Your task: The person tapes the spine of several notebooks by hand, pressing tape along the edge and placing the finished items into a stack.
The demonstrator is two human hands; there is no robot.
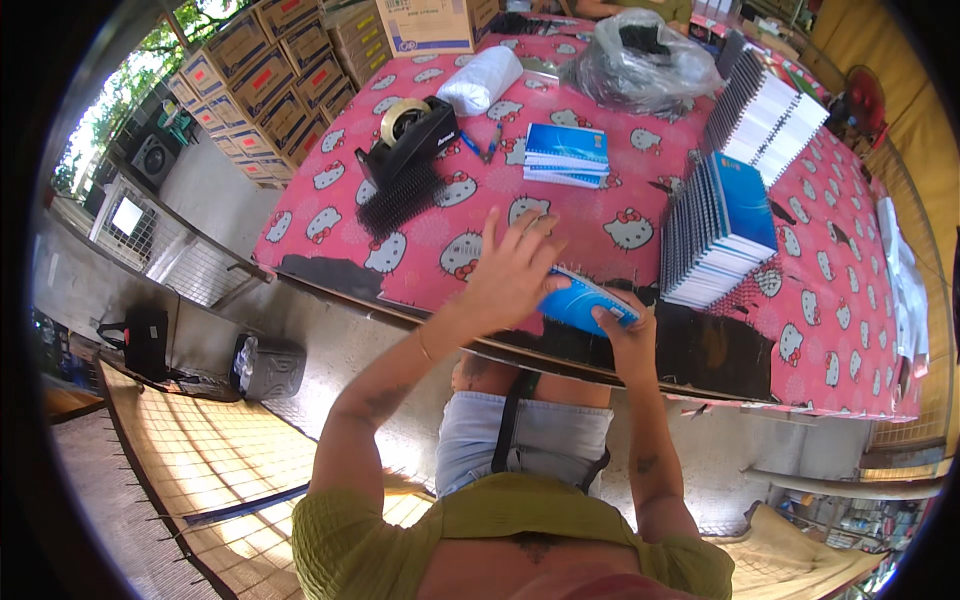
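Observation:
A small blue-covered spiral notebook (578, 303) is tilted up at the table's near edge. My right hand (632, 328) grips its right end, with the thumb on the cover. Over the notebook's left end reaches my left hand (512, 268), its fingers spread and its thumb near the corner. Beyond the hands lies a short stack of blue-covered booklets (566, 150). To the right stands a taller stack of spiral-bound notebooks (722, 225), the top one with a blue cover. A pile of black binding coils (400, 203) lies to the left.
The pink patterned table cover (630, 232) is torn along the near edge. Behind the coils are a black tape dispenser (408, 142), blue pens (483, 146) and a white roll (481, 80). A clear plastic bag (640, 75) and white coil-bound stacks (765, 120) stand farther back. Cartons (262, 85) rise left.

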